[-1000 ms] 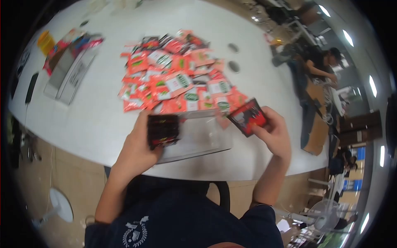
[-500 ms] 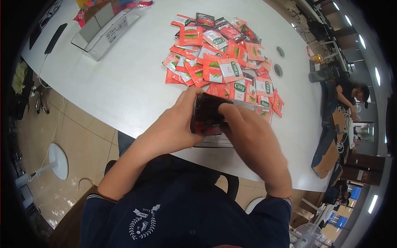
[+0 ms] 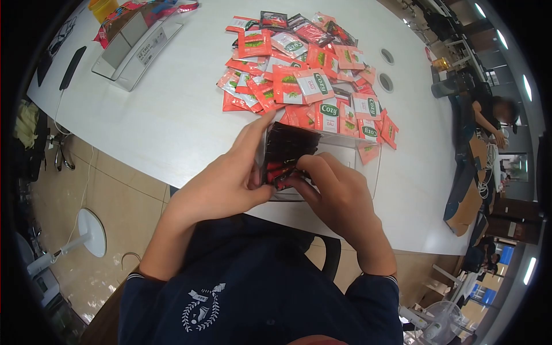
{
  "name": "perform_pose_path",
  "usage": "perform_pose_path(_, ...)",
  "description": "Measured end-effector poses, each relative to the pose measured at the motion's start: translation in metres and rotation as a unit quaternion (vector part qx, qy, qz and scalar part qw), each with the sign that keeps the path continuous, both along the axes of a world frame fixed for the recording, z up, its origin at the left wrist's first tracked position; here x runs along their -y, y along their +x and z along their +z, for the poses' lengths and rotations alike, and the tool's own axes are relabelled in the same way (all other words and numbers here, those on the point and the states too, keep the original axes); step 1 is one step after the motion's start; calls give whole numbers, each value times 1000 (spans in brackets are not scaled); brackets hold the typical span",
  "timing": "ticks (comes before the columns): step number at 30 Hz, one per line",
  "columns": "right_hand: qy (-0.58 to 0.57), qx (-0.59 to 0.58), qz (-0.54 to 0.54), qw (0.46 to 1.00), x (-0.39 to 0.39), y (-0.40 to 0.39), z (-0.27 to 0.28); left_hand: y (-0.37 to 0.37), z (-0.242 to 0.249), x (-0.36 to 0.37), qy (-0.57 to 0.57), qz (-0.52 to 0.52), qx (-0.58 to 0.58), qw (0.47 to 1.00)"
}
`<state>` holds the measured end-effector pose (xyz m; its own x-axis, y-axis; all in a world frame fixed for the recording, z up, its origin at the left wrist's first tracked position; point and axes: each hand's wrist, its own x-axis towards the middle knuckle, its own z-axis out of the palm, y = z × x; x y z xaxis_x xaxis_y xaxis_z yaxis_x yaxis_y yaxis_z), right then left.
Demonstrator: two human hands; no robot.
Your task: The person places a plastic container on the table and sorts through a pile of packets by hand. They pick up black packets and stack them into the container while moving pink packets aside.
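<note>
A clear plastic box (image 3: 375, 172) stands at the near edge of the table, right in front of me. Packed on edge in its left part is a row of dark sachets (image 3: 290, 144) with some red on them. My left hand (image 3: 224, 178) is wrapped round the left end of this row, fingers behind and thumb in front. With thumb and fingertips closed, my right hand (image 3: 339, 190) pinches the near edges of the dark sachets. Just beyond the box lies a loose pile of red, pink and black Cozy sachets (image 3: 313, 86).
Towards the far left stands another clear holder (image 3: 135, 57) with a printed label, colourful packaging behind it. A black flat device (image 3: 73, 68) with a cable lies near the left edge. Two round holes (image 3: 386, 82) pierce the table on the right. Another person (image 3: 494, 118) sits farther right.
My right hand has moved down from the top of the dark sachets to their near edges. The row now shows as separate edges, and more of the box's inside is visible.
</note>
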<state>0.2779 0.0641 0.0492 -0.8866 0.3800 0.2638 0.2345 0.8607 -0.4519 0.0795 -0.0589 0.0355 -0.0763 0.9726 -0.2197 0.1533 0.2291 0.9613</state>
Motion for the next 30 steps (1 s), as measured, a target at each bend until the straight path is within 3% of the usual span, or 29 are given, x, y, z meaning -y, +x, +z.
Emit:
perform_pose_path(4,-120,11,-35,992,-6,9,9,2,6,8,-22,63,14,998)
perform_pose_path(9,-137,26,-31,990,-29,28,5,7,-6,21,41,83,26,995)
perform_pose_path(15,-179,24,-17,983,-27,23,-13,18,-49,34,209,76,-183,958)
perform_pose_path(17,-200,-35,-10,979,-17,15,-20,32,-55,34,215,73,-211,951)
perform_pose_path(20,-240,-11,-4,971,-20,16,-14,41,-63,29,220,69,-264,936)
perform_pose_path(26,-51,109,18,993,-33,32,-13,43,-63,26,204,68,-242,946)
perform_pose_path(30,-30,118,72,990,-25,17,-29,47,-75,27,210,82,-208,952)
